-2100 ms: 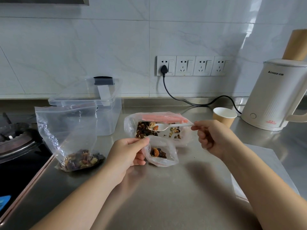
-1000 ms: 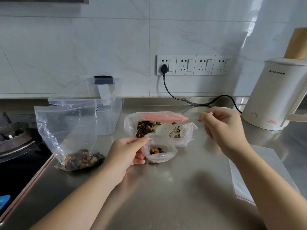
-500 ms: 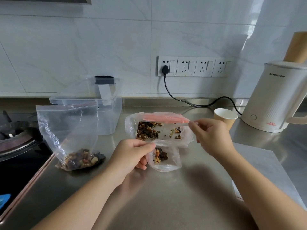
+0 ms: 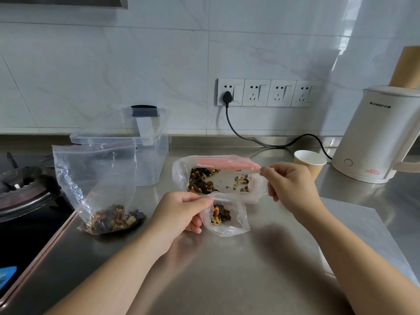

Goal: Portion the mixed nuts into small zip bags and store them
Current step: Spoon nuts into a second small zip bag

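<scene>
Your right hand [image 4: 289, 187], at centre right of the frame, is curled around the thin handle of a white plastic spoon [image 4: 238, 172]; the handle runs almost level, leftward from your fingers, so its bowl end lies inside the big nut bag [image 4: 181, 171], though the bowl itself is hard to make out through the plastic. That large bag lies open at mid-frame with a pink zip strip along its far edge, most of the mixed nuts [image 4: 200, 181] heaped at its left end and only crumbs at the right. Your left hand [image 4: 181, 210] is just below it, thumb and fingers pinching the left rim of the small zip bag [image 4: 227, 214], whose mouth opens upward in the frame and touches the near edge of the big bag. So the load is to the left of and beyond your spoon hand, and I judge a short sweep left along the handle's axis, then a pull toward you, would reach the small bag. A filled bag [image 4: 106, 194] stands at left before a clear storage box [image 4: 150, 155]. The kettle [image 4: 381, 137] at right reads "CHIGO"; its smaller marks are illegible.
</scene>
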